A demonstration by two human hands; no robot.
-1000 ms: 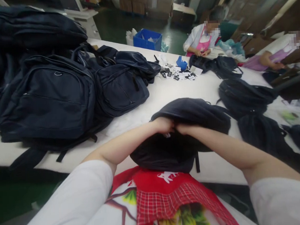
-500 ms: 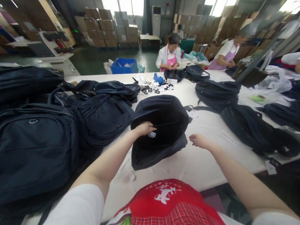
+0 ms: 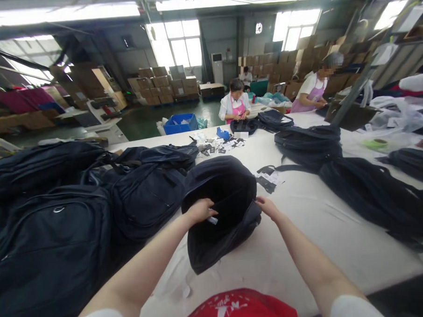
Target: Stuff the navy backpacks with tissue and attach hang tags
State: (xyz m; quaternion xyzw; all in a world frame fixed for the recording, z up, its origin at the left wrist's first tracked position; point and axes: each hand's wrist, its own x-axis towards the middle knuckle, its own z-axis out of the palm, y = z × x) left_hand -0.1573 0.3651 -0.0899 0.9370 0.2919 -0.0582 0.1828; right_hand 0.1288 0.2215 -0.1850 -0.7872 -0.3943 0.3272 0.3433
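A dark navy backpack (image 3: 221, 169) stands on the table in front of me, its main compartment gaping toward me. My left hand (image 3: 200, 210) reaches into the opening at its left side, fingers closed at a small white label (image 3: 213, 220). The fingertips partly cover that label. At the right side of the opening, my right hand (image 3: 266, 206) pinches the backpack's edge. The inside is too dark to make out.
Several navy backpacks (image 3: 57, 240) are piled on the left, and others (image 3: 307, 142) lie on the right. Loose tags (image 3: 221, 146) and a blue holder (image 3: 222, 133) lie beyond. Across the white table (image 3: 305, 229), a co-worker (image 3: 235, 106) handles a bag. A blue bin (image 3: 179, 124) stands behind the table.
My right hand has moved in from the right and now grips the backpack's edge. My left hand stays inside the opening at the label. The view has tilted up.
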